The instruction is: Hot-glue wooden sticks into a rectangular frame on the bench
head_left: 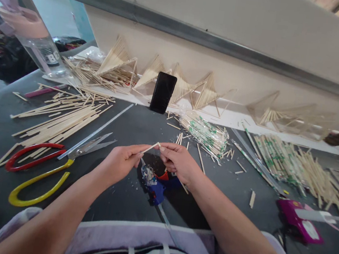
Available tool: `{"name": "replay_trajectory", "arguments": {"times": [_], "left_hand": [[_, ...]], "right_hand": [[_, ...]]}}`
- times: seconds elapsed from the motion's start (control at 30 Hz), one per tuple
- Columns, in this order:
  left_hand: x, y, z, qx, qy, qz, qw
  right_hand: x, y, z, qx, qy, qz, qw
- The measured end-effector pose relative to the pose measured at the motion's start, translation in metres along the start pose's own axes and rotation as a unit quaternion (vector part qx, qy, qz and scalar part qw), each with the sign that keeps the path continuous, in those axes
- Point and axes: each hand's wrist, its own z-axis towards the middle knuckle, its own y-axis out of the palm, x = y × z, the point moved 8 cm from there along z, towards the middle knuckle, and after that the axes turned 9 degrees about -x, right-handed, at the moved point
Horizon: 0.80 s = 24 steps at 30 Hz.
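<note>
While our left hand (pixel 122 160) and right hand (pixel 180 161) pinch a stick (pixel 151 147), we find the gun (pixel 156 191) partly hidden and the lettering (pixel 52 58) on the bottle (pixel 29 25) unclear.

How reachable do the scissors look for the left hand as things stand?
Probably yes: the open scissors lie beside the left hand, nothing evident between them, though that hand would likely have to release the stick first.
</note>
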Motion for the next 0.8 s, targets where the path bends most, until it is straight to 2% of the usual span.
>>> {"name": "replay_trajectory", "arguments": {"times": [0.63, 0.8], "left_hand": [[0.002, -0.0014, -0.0006, 0.005, -0.007, 0.001, 1.0], [0.0049, -0.0017, 0.0001, 0.006, 0.01, 0.005, 1.0]], "right_hand": [[-0.001, 0.0007, -0.001, 0.003, 0.004, 0.0, 1.0], [-0.0023, 0.001, -0.0021, 0.008, 0.009, 0.001, 1.0]]}}
